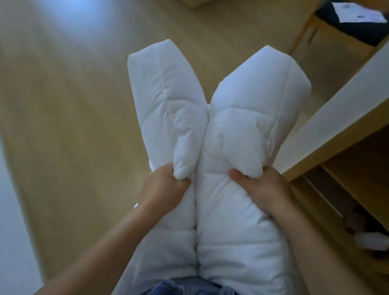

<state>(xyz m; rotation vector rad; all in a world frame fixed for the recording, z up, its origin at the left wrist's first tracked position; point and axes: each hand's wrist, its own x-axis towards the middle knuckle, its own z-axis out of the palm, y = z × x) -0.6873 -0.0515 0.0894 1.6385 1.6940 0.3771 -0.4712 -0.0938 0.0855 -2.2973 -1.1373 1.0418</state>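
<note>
The white quilted padded duvet (233, 154), folded into two thick lobes, is held up against the person's body above the pale wooden floor (74, 91). The left hand (166, 189) clenches the left lobe's fabric; the right hand (261, 189) grasps the right lobe, beside a light wooden shelf unit (359, 139).

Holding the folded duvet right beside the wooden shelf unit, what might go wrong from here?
1. The left hand pinches only a bunch of fabric, so the left fold of the duvet may slip and open.
2. The fold gripped by the right hand sits close to the shelf unit and could catch on its edge.
</note>
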